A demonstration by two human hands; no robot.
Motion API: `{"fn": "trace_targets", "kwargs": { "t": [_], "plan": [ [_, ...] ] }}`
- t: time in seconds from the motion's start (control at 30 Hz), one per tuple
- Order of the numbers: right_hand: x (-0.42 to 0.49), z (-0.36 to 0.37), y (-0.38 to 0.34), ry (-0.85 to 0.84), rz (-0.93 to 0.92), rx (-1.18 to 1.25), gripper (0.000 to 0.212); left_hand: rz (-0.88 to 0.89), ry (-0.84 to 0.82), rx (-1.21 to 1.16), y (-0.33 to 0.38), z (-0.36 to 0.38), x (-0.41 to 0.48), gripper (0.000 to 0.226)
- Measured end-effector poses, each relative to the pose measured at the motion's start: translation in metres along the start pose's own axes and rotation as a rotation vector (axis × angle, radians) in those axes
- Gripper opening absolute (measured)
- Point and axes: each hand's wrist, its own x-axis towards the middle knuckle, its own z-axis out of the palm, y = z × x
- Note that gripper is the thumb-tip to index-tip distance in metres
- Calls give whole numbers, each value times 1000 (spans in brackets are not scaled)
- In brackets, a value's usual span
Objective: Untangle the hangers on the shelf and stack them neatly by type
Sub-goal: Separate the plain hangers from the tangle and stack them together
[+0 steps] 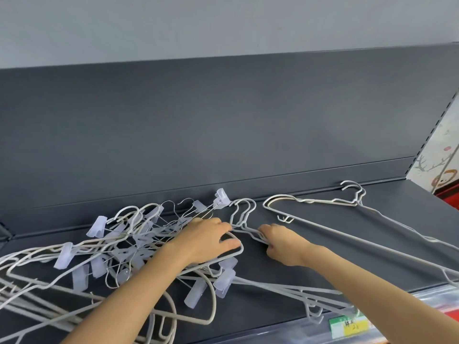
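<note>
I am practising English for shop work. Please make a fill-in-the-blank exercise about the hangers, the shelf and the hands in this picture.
1. The tangled pile lies to the ___ of the neat stack.
2. The left hand rests on the ___.
3. The right hand grips ___ hangers between pile and stack.
4. The shelf is dark ___.

Missing words: left; pile; white; grey.
</note>
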Motion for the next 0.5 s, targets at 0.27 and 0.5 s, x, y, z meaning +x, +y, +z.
{"fn": "trace_targets", "kwargs": {
  "t": [0.27,0.5],
  "plan": [
    [-6,-18,7,88,-33,153,21,7,16,15,-12,-8,1,40],
    [-23,-58,33,101,-18,184,32,-13,21,7,-14,-11,3,45]
  ]
}}
